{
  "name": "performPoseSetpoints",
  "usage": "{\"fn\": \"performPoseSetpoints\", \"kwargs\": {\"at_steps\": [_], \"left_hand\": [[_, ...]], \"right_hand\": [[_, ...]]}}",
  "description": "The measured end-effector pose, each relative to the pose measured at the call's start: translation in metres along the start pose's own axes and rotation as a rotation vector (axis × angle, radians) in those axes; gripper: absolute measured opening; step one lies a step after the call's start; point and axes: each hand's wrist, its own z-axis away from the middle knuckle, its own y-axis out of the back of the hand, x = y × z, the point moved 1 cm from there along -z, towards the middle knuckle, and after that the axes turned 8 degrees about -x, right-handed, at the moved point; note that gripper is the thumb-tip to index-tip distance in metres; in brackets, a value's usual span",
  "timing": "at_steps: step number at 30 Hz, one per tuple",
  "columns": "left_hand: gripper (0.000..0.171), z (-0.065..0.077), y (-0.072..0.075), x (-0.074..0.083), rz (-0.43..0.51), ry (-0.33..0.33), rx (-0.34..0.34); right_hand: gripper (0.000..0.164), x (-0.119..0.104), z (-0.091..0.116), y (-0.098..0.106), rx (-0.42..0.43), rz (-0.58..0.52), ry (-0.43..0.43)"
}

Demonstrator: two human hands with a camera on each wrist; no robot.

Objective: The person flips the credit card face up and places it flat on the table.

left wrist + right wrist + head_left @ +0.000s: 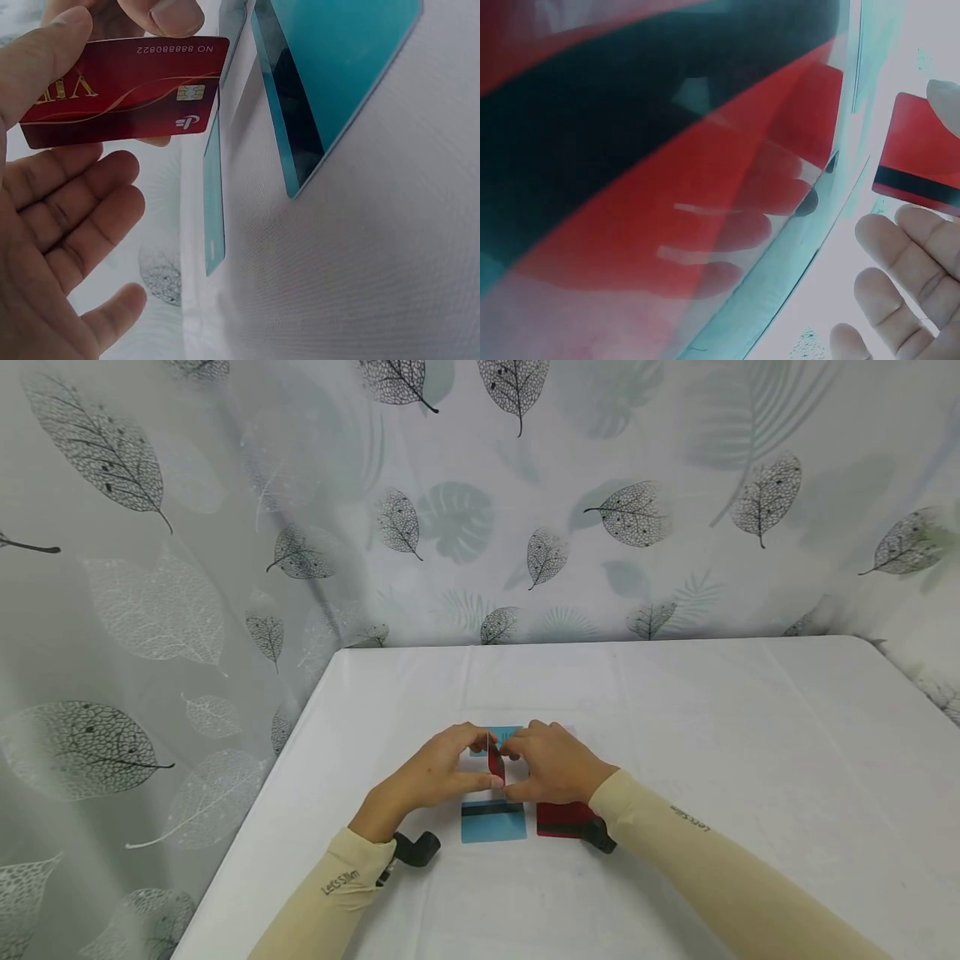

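Observation:
A red card [142, 97] with gold "VIP" lettering and a chip is held on edge above the table, between both hands. My left hand [442, 768] pinches one end of it, thumb on the printed face; its other fingers are spread below. At the opposite side my right hand [558, 764] pinches the same card, whose back with a dark stripe shows in the right wrist view. Under the hands lie a blue striped card [492, 831], a red striped card [558, 814] partly hidden by the right wrist, and a light blue card [504, 735] farther back.
A white-covered table [720, 718] carries the cards. Leaf-patterned curtains [465, 527] hang behind it and at its left. Dark wrist-camera mounts [417, 849] jut from under both wrists, close to the near cards. The edge of a pale thing shows behind the right hand.

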Motion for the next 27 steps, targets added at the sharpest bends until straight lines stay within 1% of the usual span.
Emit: {"fn": "performPoseSetpoints", "kwargs": {"at_steps": [5,9,12,16,18,24,27], "left_hand": [[0.051,0.0009,0.001,0.0019,0.004,0.042,-0.012],[0.053,0.0016,0.001,0.0016,0.004,0.06,-0.014],[0.051,0.0013,0.0004,0.0002,0.003,0.047,-0.01],[0.049,0.0004,-0.0003,-0.0012,-0.017,0.022,0.004],[0.05,0.0004,-0.0005,-0.0012,-0.036,0.017,0.009],[0.054,0.0014,-0.0015,-0.0012,-0.118,0.018,0.022],[0.054,0.0018,-0.0021,-0.0009,-0.132,0.012,0.029]], "right_hand": [[0.047,0.0007,0.0011,0.0026,0.016,0.032,0.021],[0.041,0.0032,0.0016,0.003,0.086,0.033,0.052],[0.044,0.0033,0.0019,0.0036,0.124,0.003,0.059],[0.049,0.0008,0.003,0.0054,0.144,-0.048,0.06],[0.049,0.0001,0.0035,0.0058,0.153,-0.063,0.066],[0.048,-0.0004,0.0043,0.0052,0.17,-0.076,0.076],[0.048,-0.0007,0.0043,0.0049,0.179,-0.07,0.074]]}}
